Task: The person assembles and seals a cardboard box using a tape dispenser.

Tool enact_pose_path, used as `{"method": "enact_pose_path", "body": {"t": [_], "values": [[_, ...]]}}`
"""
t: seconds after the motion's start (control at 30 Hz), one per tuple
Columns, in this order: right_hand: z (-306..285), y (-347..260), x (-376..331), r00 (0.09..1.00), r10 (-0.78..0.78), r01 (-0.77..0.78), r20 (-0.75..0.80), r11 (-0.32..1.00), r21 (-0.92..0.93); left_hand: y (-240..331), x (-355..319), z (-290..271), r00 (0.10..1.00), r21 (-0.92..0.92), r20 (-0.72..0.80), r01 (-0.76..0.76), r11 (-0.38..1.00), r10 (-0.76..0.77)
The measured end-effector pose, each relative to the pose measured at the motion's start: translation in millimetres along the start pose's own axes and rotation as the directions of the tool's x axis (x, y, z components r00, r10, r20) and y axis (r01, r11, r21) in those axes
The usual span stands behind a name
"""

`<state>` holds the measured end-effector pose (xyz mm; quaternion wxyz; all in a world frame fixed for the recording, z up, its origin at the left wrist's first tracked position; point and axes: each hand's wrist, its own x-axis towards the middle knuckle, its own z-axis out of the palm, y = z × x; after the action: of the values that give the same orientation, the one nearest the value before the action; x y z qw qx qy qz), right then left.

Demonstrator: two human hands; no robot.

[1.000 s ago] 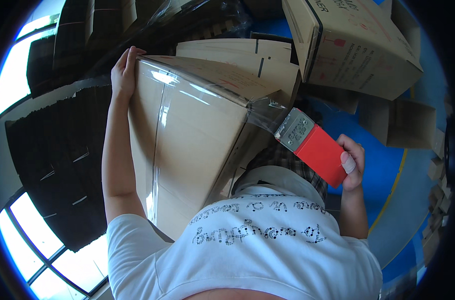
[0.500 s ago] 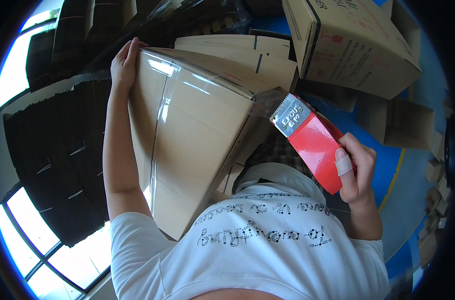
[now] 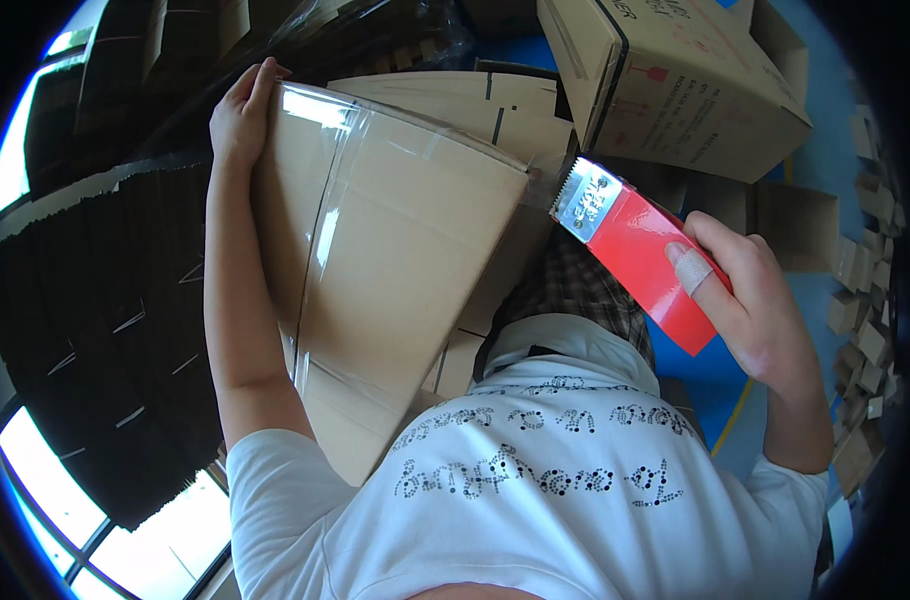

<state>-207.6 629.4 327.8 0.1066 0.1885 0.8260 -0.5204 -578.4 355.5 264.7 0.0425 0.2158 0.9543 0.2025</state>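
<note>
A worker's left hand (image 3: 243, 120) grips the upper left corner of a tan carton (image 3: 405, 230) standing before the white-shirted torso, while the right hand (image 3: 750, 300), thumb bandaged, clasps a red tape dispenser (image 3: 643, 255). Clear tape (image 3: 545, 180) bridges the dispenser's toothed metal end and the carton's right corner. Beyond stand cardboard sheets (image 3: 430, 90) and, at upper right, a printed box (image 3: 700, 100).

White short-sleeved shirt (image 3: 495, 545), dark dotted lettering (image 3: 510, 472); plaid bottoms (image 3: 587, 290); pale bandage (image 3: 692, 270), right thumb (image 3: 719, 300).
</note>
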Motion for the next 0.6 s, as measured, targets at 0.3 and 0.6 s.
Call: {"method": "enact_pose_path", "body": {"t": [0.3,0.6], "values": [[23.9,-26.7,14.5,0.979,-0.113,0.038,-0.169,0.918,-0.396,-1.0,3.6,5.8,0.999,0.015,0.001,-0.038,0.999,0.038],[12.5,74.8,45.5,0.864,0.504,-0.237,0.027,0.452,-0.86,-17.0,18.5,1.2,0.997,0.066,-0.024,-0.07,0.995,0.072]]}}
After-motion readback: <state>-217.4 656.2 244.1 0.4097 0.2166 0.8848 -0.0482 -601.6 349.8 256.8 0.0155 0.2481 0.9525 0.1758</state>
